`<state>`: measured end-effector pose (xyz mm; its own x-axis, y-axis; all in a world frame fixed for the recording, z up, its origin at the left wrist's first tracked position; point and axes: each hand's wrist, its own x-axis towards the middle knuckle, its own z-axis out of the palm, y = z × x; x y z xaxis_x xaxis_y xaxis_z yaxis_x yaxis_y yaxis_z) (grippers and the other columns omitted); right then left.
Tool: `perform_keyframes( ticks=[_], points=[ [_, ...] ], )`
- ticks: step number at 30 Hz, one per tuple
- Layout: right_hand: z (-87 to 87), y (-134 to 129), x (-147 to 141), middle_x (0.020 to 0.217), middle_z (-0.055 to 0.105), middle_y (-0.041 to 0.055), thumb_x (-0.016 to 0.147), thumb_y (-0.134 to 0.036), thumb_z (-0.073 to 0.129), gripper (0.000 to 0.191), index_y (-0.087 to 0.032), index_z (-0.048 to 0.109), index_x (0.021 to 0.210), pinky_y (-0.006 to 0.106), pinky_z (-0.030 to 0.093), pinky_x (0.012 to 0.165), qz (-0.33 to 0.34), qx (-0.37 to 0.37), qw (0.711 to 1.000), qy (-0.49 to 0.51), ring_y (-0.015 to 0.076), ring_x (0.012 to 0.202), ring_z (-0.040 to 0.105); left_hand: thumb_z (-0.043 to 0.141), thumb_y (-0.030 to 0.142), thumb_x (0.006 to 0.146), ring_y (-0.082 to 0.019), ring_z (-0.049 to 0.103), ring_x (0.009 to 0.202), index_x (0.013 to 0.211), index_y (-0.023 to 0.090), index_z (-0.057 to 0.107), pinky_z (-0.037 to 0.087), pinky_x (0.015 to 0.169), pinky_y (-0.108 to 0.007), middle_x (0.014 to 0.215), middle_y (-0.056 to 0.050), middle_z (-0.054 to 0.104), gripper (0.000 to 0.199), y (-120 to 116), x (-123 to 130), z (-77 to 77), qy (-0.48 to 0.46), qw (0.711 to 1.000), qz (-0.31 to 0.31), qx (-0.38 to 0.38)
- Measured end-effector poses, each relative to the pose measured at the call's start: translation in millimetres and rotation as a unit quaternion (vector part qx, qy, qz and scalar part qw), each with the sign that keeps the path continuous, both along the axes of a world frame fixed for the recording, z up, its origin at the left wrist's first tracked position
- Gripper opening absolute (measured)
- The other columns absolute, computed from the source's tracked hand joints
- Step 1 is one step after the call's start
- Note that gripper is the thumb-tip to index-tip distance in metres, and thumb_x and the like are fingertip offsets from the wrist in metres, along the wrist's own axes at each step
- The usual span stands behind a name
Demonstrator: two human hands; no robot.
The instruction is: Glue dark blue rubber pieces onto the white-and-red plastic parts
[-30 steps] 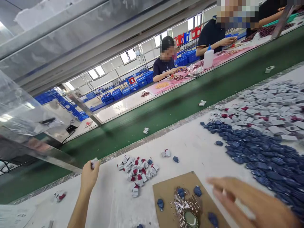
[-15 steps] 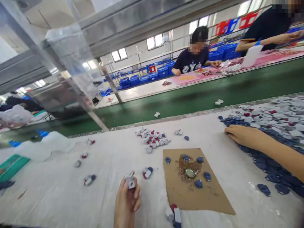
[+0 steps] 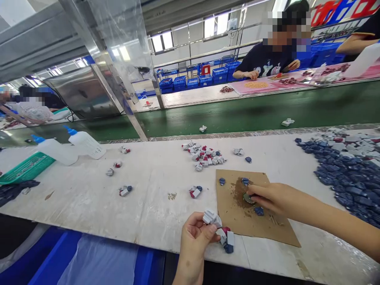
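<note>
My left hand (image 3: 196,233) pinches a light grey plastic piece (image 3: 210,217) between thumb and fingers, just above the table's front edge. Right beside it lies a cluster of grey, dark red and dark blue pieces (image 3: 228,238). Over a brown cardboard sheet (image 3: 237,227), my right hand (image 3: 273,198) has its fingertips together at a small round dish (image 3: 248,199); whatever they hold is hidden. A wet-looking brown stain surrounds the dish. Dark blue pieces (image 3: 259,211) lie on the cardboard, some perhaps covered by my hand.
A heap of dark blue pieces (image 3: 350,182) lies at the right, with grey pieces (image 3: 356,142) behind. Joined pieces (image 3: 204,156) form a small pile at the back. Two white bottles (image 3: 86,144) and a green basket (image 3: 28,168) are left. Beyond the green belt (image 3: 184,118) a person works.
My right hand has moved left from the dark blue heap to the dish on the cardboard. My left hand has turned and come closer to the cardboard, still holding the grey piece. The view has shifted.
</note>
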<state>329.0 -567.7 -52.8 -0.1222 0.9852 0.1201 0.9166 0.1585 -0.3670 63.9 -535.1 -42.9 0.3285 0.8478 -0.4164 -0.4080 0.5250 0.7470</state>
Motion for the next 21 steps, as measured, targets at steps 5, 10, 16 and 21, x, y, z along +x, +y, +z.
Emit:
perform_keyframes(
  ticks=[5, 10, 16, 21],
  points=[
    [-5.9, 8, -4, 0.068, 0.057, 0.0022, 0.092, -0.028, 0.036, 0.025, -0.022, 0.051, 0.073, 0.028, 0.028, 0.046, 0.031, -0.017, 0.998, -0.047, 0.0166, 0.05, 0.052, 0.093, 0.033, 0.054, -0.012, 0.066, 0.066, 0.075, 0.014, 0.074, 0.053, 0.054, -0.017, 0.073, -0.005, 0.074, 0.034, -1, 0, 2.5, -0.022, 0.999, -0.013, -0.019],
    [-3.8, 7, -7, 0.07, 0.059, 0.0027, 0.095, -0.034, 0.033, 0.03, -0.023, 0.052, 0.074, 0.028, 0.031, 0.047, 0.038, -0.021, 0.999, -0.031, 0.0169, 0.052, 0.055, 0.092, 0.032, 0.057, -0.012, 0.067, 0.072, 0.08, 0.014, 0.076, 0.055, 0.059, -0.018, 0.08, -0.005, 0.074, 0.034, 1, 0, 1.3, -0.053, 0.998, -0.019, -0.036],
    [35.4, -5, -44, 0.069, 0.064, 0.0019, 0.093, -0.05, 0.052, 0.028, -0.025, 0.064, 0.088, 0.026, 0.046, 0.048, -0.051, 0.021, 0.977, 0.205, 0.0164, 0.056, 0.059, 0.094, 0.03, 0.054, -0.009, 0.066, 0.067, 0.076, 0.016, 0.075, 0.051, 0.056, -0.015, 0.074, -0.002, 0.073, 0.032, 3, -1, -1.1, -0.089, 0.992, -0.053, -0.064],
    [63.0, -13, -84, 0.07, 0.069, 0.0041, 0.087, -0.052, 0.06, 0.031, -0.023, 0.067, 0.081, 0.023, 0.053, 0.047, -0.062, 0.011, 0.945, 0.321, 0.0174, 0.059, 0.064, 0.096, 0.029, 0.049, -0.008, 0.063, 0.062, 0.071, 0.016, 0.074, 0.05, 0.055, -0.014, 0.068, 0.0, 0.073, 0.034, 0, 2, 4.1, -0.087, 0.994, -0.052, -0.048]
  ],
)
